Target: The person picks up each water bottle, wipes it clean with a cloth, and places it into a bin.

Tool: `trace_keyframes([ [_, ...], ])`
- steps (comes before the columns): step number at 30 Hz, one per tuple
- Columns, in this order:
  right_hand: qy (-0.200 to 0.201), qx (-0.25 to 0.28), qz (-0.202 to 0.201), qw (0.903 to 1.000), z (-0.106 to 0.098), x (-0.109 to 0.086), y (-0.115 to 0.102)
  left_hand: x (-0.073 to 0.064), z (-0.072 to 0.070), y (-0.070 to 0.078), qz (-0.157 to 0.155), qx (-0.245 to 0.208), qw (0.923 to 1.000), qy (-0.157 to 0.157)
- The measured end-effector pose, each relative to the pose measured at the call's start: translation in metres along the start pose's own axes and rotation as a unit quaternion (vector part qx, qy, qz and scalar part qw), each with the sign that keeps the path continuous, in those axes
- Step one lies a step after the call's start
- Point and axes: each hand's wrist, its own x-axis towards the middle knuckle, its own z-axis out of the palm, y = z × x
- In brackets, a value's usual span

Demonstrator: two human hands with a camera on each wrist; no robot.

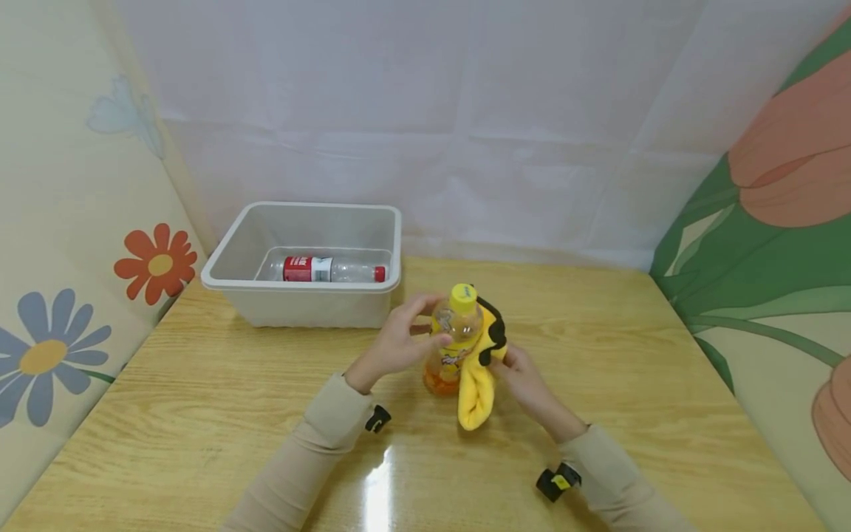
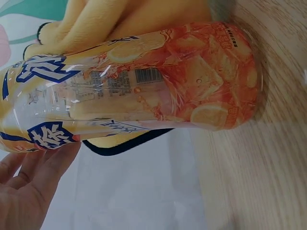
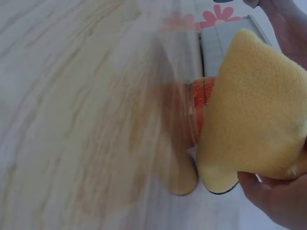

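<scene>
A clear plastic drink bottle (image 1: 452, 325) with a yellow cap and a yellow and orange label stands about upright, its base close to the tabletop. My left hand (image 1: 407, 336) holds its upper part from the left, thumb in front. Fingers (image 2: 53, 167) of that hand lie along the label in the left wrist view. In my right hand (image 1: 523, 380) is a yellow fleecy cloth (image 1: 476, 403) with black edging, pinched in folds. The cloth (image 3: 254, 110) lies against the bottle's right side and covers much of it in the right wrist view.
A light grey plastic bin (image 1: 312, 304) stands at the back left of the wooden table (image 1: 631, 355). Inside lies an clear bottle (image 1: 309, 269) with a red label and red cap. White sheeting (image 1: 532, 192) hangs behind, with flower-printed panels at both sides.
</scene>
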Motion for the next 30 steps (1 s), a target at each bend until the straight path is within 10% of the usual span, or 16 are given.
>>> trace_keyframes([
  [12,-0.018,-0.065,0.015,0.9976,0.003,-0.002,0.004,-0.004,-0.001,0.021,0.005,0.003,1.0,0.007],
  [30,0.005,-0.026,0.029,0.9992,-0.009,-0.009,-0.008,-0.002,-0.006,-0.01,0.045,-0.013,0.9989,0.002],
])
